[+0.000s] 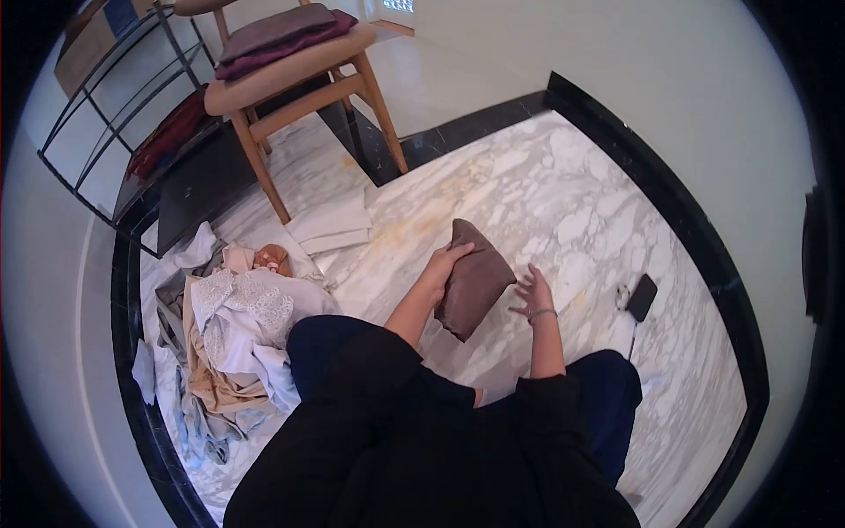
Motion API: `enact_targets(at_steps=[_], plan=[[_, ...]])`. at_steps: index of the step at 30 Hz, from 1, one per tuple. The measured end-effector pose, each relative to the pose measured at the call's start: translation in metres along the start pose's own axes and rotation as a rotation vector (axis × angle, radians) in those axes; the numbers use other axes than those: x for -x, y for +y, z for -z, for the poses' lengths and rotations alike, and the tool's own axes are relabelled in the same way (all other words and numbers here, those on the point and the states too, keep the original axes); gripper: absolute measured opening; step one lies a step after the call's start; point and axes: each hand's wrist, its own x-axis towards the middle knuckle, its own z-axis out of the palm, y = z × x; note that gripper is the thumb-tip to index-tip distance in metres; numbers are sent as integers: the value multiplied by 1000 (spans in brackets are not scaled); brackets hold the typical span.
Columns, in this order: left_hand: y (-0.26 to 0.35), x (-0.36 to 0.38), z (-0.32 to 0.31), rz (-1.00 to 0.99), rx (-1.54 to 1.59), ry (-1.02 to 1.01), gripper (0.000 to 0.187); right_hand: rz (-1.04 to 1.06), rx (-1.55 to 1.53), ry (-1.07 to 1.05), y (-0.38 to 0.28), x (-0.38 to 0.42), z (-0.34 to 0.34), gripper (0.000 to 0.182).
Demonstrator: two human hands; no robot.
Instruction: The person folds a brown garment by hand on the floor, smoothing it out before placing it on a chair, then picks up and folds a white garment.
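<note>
My left hand (453, 260) grips the left edge of a folded brown cloth (478, 286), thumb lying over its face. The bundle is tilted and held up in front of my lap, above the marble floor. Just off its right corner, my right hand (535, 295) is open with fingers spread, apart from the cloth; a bracelet circles that wrist. By my left knee lies a loose heap of clothes (238, 326) in white, tan and pale blue, with a lacy white piece on top.
A wooden chair (299, 75) holds folded brown and purple cloths (282, 40). Behind it stands a black metal rack (110, 132) with red fabric. A white folded cloth (334, 224) lies near the chair leg. At right, a dark phone-like object (643, 297) rests on the marble floor (563, 194).
</note>
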Motion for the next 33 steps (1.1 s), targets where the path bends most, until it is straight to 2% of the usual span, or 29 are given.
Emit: enact_targets(at_steps=[2, 5, 8, 11, 13, 16, 19, 20, 22, 23, 25, 26, 27, 28, 30, 32, 33], plan=[[29, 15, -3, -29, 32, -61, 48, -224, 50, -408, -8, 8, -11, 87], [70, 46, -7, -31, 4, -122, 51, -112, -259, -768, -29, 78, -69, 79], [97, 72, -4, -44, -81, -123, 54, 4, -505, -889, -49, 110, -118, 58], [118, 88, 12, -135, -99, -107, 54, 100, -207, -806, -71, 108, -144, 46], [138, 106, 26, -218, -136, -25, 51, 27, -171, -881, -95, 114, -170, 42], [148, 95, 84, -349, 59, 73, 47, -1, -96, -1012, -141, 134, -229, 40], [137, 76, 137, -590, 316, 186, 40, 36, -46, -1208, -197, 159, -309, 31], [138, 71, 139, -596, 379, 363, 38, 129, -63, -1226, -216, 173, -341, 30], [126, 49, 176, -561, 366, 397, 36, 313, -93, -1261, -260, 189, -405, 29], [123, 39, 183, -505, 415, 481, 36, 403, -105, -1280, -285, 191, -441, 29], [111, 21, 200, -442, 472, 437, 35, 478, -121, -1347, -327, 211, -503, 19], [112, 21, 199, -409, 497, 414, 34, 485, -236, -1494, -338, 212, -545, 20], [112, 21, 199, -380, 489, 396, 34, 607, -119, -1366, -354, 212, -565, 25], [114, 22, 198, -375, 489, 392, 34, 514, -202, -1413, -385, 168, -606, 26], [116, 20, 202, -366, 492, 379, 34, 491, -333, -1302, -383, 151, -645, 29], [118, 16, 209, -372, 529, 386, 32, 652, -206, -1165, -365, 110, -667, 13], [117, 13, 214, -364, 551, 398, 31, 607, -159, -1072, -348, 95, -667, 9]])
